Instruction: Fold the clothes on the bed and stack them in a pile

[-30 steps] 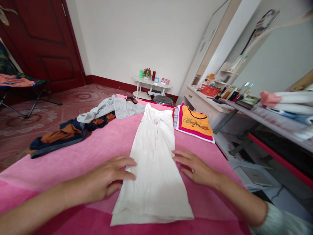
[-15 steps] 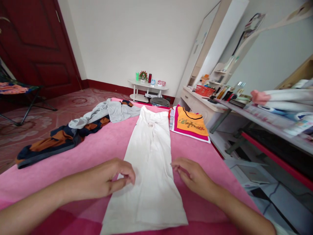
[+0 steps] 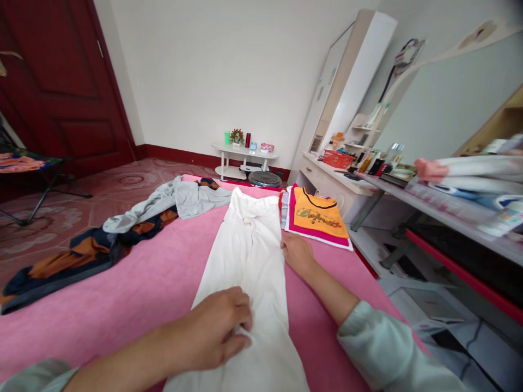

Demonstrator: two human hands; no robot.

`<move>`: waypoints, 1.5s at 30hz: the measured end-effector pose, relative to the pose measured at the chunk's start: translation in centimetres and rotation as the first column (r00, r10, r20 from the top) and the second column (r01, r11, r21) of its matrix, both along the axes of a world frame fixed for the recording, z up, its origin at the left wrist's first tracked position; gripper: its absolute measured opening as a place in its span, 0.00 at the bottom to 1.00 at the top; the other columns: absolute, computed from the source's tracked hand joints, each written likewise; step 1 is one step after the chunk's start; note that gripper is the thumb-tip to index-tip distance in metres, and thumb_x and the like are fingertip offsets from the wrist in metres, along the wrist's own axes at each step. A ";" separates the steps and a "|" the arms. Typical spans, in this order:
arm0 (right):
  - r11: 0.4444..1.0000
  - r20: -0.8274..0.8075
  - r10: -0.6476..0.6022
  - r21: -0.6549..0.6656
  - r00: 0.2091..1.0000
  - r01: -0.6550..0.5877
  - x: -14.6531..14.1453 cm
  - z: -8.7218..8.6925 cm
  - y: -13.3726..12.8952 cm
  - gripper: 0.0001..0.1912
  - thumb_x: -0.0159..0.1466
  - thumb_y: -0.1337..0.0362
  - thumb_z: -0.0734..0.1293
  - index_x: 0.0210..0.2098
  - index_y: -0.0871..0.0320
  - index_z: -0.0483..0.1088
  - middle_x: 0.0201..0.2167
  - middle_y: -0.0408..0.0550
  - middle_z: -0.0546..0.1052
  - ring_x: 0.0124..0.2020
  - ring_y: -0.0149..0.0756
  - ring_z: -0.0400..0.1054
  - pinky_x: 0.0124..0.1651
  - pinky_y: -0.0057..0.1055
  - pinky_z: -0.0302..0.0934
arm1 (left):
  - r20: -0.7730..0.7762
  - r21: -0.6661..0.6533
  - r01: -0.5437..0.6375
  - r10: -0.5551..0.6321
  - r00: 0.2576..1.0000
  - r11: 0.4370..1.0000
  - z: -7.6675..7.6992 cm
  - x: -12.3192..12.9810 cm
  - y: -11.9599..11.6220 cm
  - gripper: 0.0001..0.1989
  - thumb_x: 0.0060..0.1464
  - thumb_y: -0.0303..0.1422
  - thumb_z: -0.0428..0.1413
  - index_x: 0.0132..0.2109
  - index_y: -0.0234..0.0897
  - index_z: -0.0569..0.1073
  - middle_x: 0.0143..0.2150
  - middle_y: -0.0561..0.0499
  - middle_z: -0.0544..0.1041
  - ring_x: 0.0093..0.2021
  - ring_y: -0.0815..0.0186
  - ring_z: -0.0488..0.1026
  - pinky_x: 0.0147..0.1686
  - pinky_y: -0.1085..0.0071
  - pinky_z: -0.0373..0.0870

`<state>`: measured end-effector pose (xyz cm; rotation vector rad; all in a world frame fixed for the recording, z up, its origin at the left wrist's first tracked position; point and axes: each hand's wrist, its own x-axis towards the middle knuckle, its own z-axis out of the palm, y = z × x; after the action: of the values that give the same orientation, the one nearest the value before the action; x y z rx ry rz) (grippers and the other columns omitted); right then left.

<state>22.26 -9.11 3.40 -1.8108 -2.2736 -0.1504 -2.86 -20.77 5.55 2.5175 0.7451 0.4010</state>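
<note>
White trousers (image 3: 261, 272) lie lengthwise on the pink bed cover (image 3: 151, 283), waistband at the far end. My left hand (image 3: 223, 326) is over the lower part of the trousers, its thumb and fingers pinching a small fold of the white cloth. Farther up, my right hand (image 3: 297, 253) is at the right edge of the trousers with its fingers closed on that edge. The bottom of the trousers runs out of view.
A stack of folded shirts, orange on top (image 3: 318, 215), lies at the right beyond my right hand. Grey clothing (image 3: 183, 198) and navy-orange clothing (image 3: 81, 250) lie along the left edge. A dressing table (image 3: 314, 171) stands at the right.
My left hand has moved right onto the trousers and now pinches the cloth. My right hand has moved farther away, up to the trousers' right edge. The view has shifted slightly.
</note>
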 end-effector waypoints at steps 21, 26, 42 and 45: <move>0.950 -0.099 0.246 -0.175 0.964 -0.260 -5.4 -2.1 0.4 0.27 0.68 0.52 0.49 0.66 0.49 0.46 0.68 0.45 0.42 0.68 0.44 0.32 0.65 0.53 0.32 | -0.015 -0.356 -0.773 0.824 0.567 0.525 -2.1 2.9 27.5 0.14 0.54 0.39 0.54 0.34 0.29 0.74 0.25 0.45 0.77 0.21 0.66 0.72 0.22 0.74 0.65; 0.950 -0.120 0.244 -0.170 0.962 -0.262 -5.4 -2.3 0.4 0.27 0.68 0.51 0.49 0.66 0.49 0.46 0.68 0.45 0.42 0.68 0.44 0.32 0.65 0.52 0.30 | -0.072 -0.270 -0.804 0.822 0.566 0.530 -3.1 4.0 29.8 0.17 0.40 0.43 0.63 0.23 0.32 0.72 0.18 0.47 0.74 0.24 0.62 0.73 0.23 0.72 0.63; 0.946 -0.117 0.242 -0.191 0.963 -0.261 -5.3 -2.2 0.4 0.28 0.68 0.52 0.49 0.66 0.49 0.44 0.69 0.45 0.40 0.68 0.44 0.30 0.65 0.52 0.29 | 0.163 0.310 -0.569 0.548 0.821 0.761 -3.8 2.8 26.2 0.29 0.56 0.38 0.52 0.63 0.41 0.55 0.67 0.44 0.53 0.65 0.56 0.52 0.60 0.61 0.52; 0.944 -0.115 0.244 -0.199 0.963 -0.262 -5.3 -2.2 0.4 0.28 0.68 0.52 0.49 0.66 0.50 0.44 0.69 0.45 0.40 0.68 0.44 0.30 0.65 0.52 0.30 | -0.088 0.300 -0.332 0.372 0.924 0.894 -5.4 0.6 25.1 0.26 0.62 0.42 0.41 0.66 0.47 0.51 0.68 0.49 0.50 0.67 0.59 0.46 0.62 0.56 0.46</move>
<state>16.93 -8.68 1.21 -1.5583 -2.5118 0.2211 -2.21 4.29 0.17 2.6923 1.2964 0.4800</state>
